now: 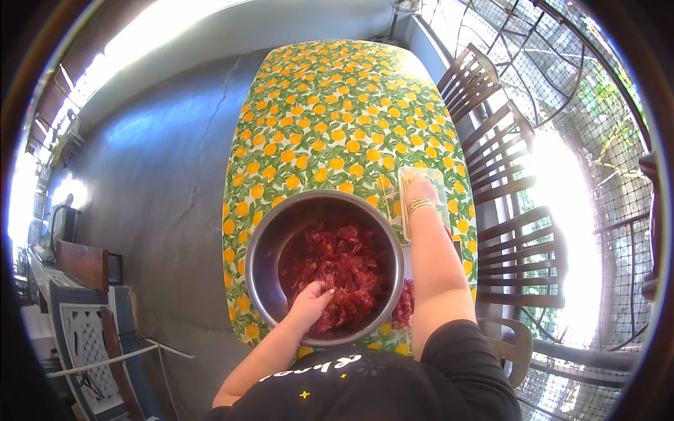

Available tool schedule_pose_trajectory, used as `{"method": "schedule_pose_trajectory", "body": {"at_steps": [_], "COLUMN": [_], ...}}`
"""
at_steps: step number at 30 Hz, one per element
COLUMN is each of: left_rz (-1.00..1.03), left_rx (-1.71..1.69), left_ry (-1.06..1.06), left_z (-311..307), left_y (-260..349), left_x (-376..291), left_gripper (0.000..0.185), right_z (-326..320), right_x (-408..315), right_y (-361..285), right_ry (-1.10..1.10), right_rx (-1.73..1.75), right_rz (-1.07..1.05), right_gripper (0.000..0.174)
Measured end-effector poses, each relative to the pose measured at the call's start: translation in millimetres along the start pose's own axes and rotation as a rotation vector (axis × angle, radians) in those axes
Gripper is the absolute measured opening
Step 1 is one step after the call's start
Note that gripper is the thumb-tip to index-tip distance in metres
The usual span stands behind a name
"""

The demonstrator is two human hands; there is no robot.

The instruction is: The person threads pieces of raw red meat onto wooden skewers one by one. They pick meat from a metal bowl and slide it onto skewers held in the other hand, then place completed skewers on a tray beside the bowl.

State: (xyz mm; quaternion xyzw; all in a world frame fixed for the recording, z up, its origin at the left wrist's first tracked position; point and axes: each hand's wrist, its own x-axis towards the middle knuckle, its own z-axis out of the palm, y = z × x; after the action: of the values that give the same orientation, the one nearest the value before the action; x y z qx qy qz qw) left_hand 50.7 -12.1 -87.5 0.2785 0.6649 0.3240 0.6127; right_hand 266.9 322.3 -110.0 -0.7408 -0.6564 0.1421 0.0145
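A large steel bowl [263,252] stands before me, holding a heap of raw red meat pieces [347,263]. My left hand [314,301] is in the bowl with thumb and fingers pinched together on the meat at its near left part. To the bowl's right, my right hand [421,190] reaches into a clear rectangular plastic container [438,184] with thin wooden skewers [405,210] along its left side. Its fingers are blurred, and whether they hold a skewer cannot be made out. More raw meat [404,305] lies right of the bowl, partly hidden by my right forearm.
The table wears a cloth printed with oranges and leaves [337,116]. Slatted wooden chairs [500,152] line its right side. A plastic chair [513,342] is near my right elbow. Left of the table is a dark floor, with furniture [84,268] at the far left.
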Motion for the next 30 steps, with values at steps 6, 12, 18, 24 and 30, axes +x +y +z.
{"method": "schedule_pose_trajectory", "body": {"at_steps": [6, 12, 18, 24, 30], "left_rz": [-0.040, -0.066, -0.053, 0.065, 0.139], "left_rx": [-0.214, -0.311, -0.434, -0.611, -0.685], "left_ry": [-0.039, -0.121, -0.199, -0.239, -0.347], "left_z": [10, 11, 0, -11, -20], "left_y": [16, 32, 49, 79, 94], "left_x": [5, -4, -12, -20, -29], "left_gripper": [0.011, 0.013, 0.013, 0.016, 0.019], "right_z": [-3, -7, -58, -112, -96], "right_x": [0, -8, -56, -210, -341], "right_y": [10, 31, 28, -7, -9], "right_ry": [-0.280, -0.220, -0.001, -0.400, -0.511], "right_rx": [-0.236, -0.133, 0.460, 1.638, 1.624], "right_rz": [0.010, -0.010, -0.039, -0.225, -0.166], "right_gripper": [0.029, 0.031, 0.025, 0.013, 0.015]}}
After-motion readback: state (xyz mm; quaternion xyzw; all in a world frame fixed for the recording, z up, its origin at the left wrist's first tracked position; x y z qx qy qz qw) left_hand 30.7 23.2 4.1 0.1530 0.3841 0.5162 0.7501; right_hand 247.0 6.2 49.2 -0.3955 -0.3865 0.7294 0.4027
